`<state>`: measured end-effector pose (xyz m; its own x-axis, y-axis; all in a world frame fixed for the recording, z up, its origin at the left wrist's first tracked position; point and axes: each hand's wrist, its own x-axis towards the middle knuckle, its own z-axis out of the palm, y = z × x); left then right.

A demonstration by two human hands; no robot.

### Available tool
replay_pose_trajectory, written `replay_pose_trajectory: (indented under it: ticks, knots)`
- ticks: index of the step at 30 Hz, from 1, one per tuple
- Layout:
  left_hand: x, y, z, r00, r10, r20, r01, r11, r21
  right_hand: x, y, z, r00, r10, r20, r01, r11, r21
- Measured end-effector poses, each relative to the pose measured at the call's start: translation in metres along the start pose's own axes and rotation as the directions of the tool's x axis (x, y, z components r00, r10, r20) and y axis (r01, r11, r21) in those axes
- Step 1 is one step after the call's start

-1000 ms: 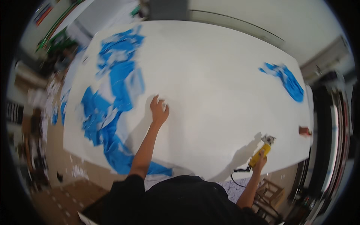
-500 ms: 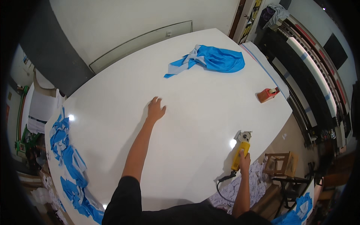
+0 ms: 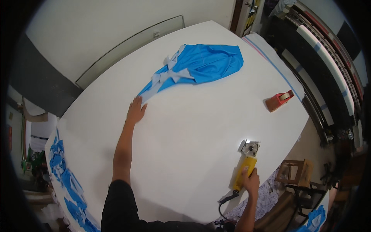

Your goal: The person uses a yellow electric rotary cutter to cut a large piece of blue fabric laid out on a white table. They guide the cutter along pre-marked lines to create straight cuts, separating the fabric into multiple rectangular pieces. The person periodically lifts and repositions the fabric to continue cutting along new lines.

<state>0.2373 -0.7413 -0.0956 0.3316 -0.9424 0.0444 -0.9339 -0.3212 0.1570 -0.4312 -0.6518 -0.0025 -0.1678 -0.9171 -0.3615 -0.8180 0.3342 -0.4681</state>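
As my right hand [image 3: 251, 181] grips a yellow cutter [image 3: 249, 162], my spread left hand [image 3: 136, 112] reaches blue cloth [image 3: 210, 63]; pinching seems needed next.

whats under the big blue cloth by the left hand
The white table shows around the blue cloth. Whatever lies beneath its folds is covered and can't be seen.

Even indoor light; soft shadows on white table [image 3: 193, 127]; glare at metal cutter head [image 3: 253, 149]; edges bowed; corners black
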Motion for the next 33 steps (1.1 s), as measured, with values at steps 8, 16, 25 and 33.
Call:
replay_pose_trajectory:
  ticks: [8,16,25,33]
  knots:
    - [-0.447,-0.085,-0.092,0.899,-0.437,-0.004,0.437,0.899,0.001,0.032,-0.044,0.002,0.936,-0.088,-0.342,0.003,0.971,-0.241]
    - [-0.589,-0.013,-0.139,0.795,-0.5,-0.344,0.537,0.843,0.018,-0.12,-0.252,0.209,0.439,-0.886,0.146,0.759,0.453,0.467]
    - [-0.626,0.09,-0.166,0.839,0.172,0.516,0.375,0.504,-0.778,-0.307,-0.223,0.289,0.232,-0.835,0.499,0.825,0.441,0.354]
    - [-0.513,0.048,-0.12,0.807,-0.573,0.142,0.578,0.719,-0.386,-0.331,-0.143,0.219,0.223,-0.702,0.676,0.789,0.537,0.298]
